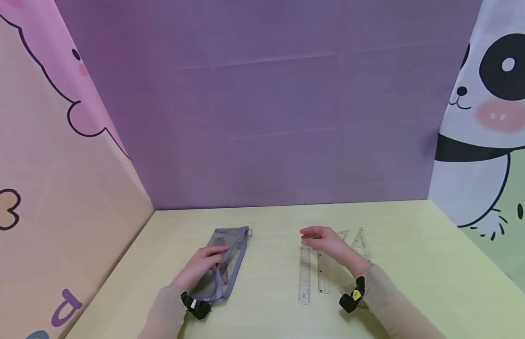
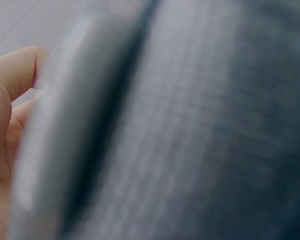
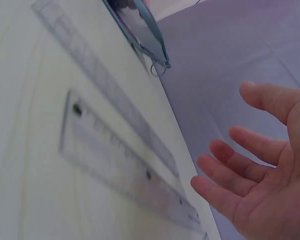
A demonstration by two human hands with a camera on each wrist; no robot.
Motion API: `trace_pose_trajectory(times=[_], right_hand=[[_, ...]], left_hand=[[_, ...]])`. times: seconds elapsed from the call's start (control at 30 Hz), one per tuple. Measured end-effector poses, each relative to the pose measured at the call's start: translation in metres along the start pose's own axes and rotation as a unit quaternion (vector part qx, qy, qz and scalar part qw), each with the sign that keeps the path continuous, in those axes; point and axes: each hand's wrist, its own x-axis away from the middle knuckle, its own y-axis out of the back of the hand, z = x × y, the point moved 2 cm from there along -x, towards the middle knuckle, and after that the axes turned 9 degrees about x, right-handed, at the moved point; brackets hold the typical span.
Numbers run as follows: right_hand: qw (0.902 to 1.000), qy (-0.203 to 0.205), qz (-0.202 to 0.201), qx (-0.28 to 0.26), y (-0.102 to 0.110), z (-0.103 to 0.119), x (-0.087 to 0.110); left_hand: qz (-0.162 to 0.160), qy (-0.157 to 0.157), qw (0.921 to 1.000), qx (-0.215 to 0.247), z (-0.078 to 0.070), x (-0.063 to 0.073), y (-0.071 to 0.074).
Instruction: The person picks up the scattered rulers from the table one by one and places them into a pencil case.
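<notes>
Sleeves, two, beige: left sleeve (image 1: 162,310) and right sleeve (image 1: 400,301), entering at the bottom edge of the head view. Each wrist bears a small black camera.

Left hand (image 1: 203,266): lower centre-left, fingers narrow, gripping the edge of the pouch.

Pouch (image 1: 234,269), one, grey-lilac, see-through, edged in lilac: lower centre-left, lying slantwise; small ring (image 1: 250,233) at its upper right corner; a reddish strip shows through the side. Blurred grey weave fills most of the left wrist view.

Right hand (image 1: 326,242): lower centre-right, fingers loosely spread, thumb apart, nothing visibly held.

Straight ruler (image 1: 304,275), clear: near-vertical, its upper end just below the right fingers.

Second clear measuring piece (image 1: 323,278): just right of the ruler, partly hidden by the hand.

Triangular clear piece (image 1: 361,242): beyond the right wrist, partly hidden.

Tabletop (image 1: 271,320), pale yellow, carrying all measuring pieces.

Purple backdrop (image 1: 262,117): upper centre.
</notes>
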Motion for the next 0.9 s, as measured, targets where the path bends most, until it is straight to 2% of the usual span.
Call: trace_pose_trajectory(times=[0.13, 0.4, 0.67, 0.9], right_hand=[[0.9988, 0.002, 0.006, 0.049, 0.002, -0.007, 0.003], [0.9892, 0.029, 0.067, 0.128, -0.002, -0.014, 0.008], [0.9664, 0.072, 0.085, 0.231, -0.012, -0.006, 0.014], [0.9557, 0.073, 0.105, 0.265, -0.017, -0.009, 0.018]], left_hand=[[-0.002, -0.002, 1.0, -0.004, 0.0, -0.001, 0.002], [0.0, 0.004, 1.0, -0.001, 0.001, -0.002, 0.001], [-0.003, 0.006, 1.0, -0.002, 0.001, -0.002, 0.001], [0.005, 0.004, 0.9999, -0.01, 0.003, -0.003, 0.0]])
